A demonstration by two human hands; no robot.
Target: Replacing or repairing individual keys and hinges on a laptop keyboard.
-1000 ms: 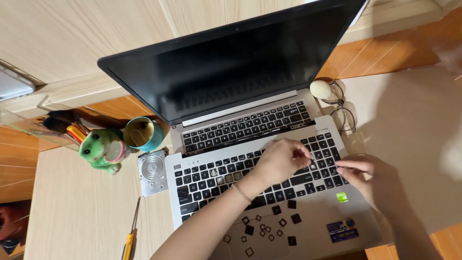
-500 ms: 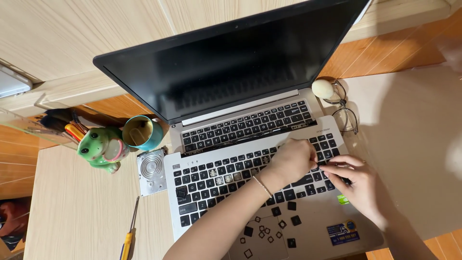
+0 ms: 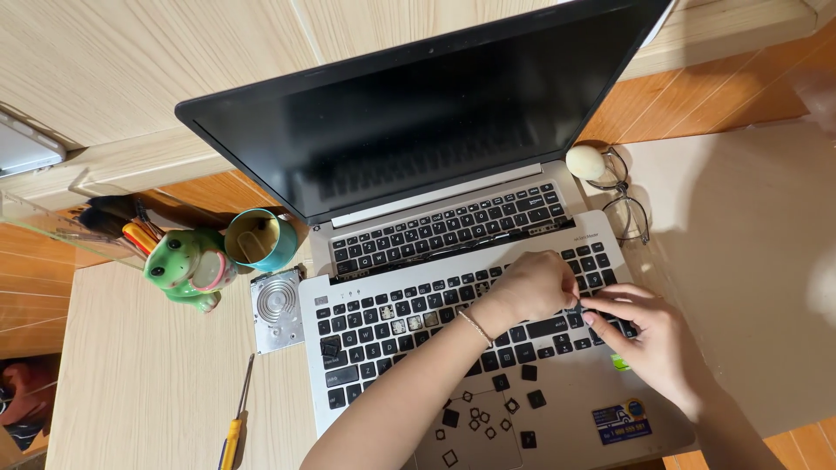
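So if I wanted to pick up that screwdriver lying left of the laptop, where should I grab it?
Probably by the yellow handle of the screwdriver, coming from above. It lies flat on the desk, its thin shaft pointing towards the metal plate, and the handle is the thicker part, with bare desk either side.

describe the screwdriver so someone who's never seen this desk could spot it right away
Start at the open silver laptop in the middle of the pale wooden desk and look off its lower left corner. Below the square silver metal plate lies the screwdriver, reaching almost to the picture's bottom edge. It is the only long thin tool there, with a yellow handle and a slim metal shaft.
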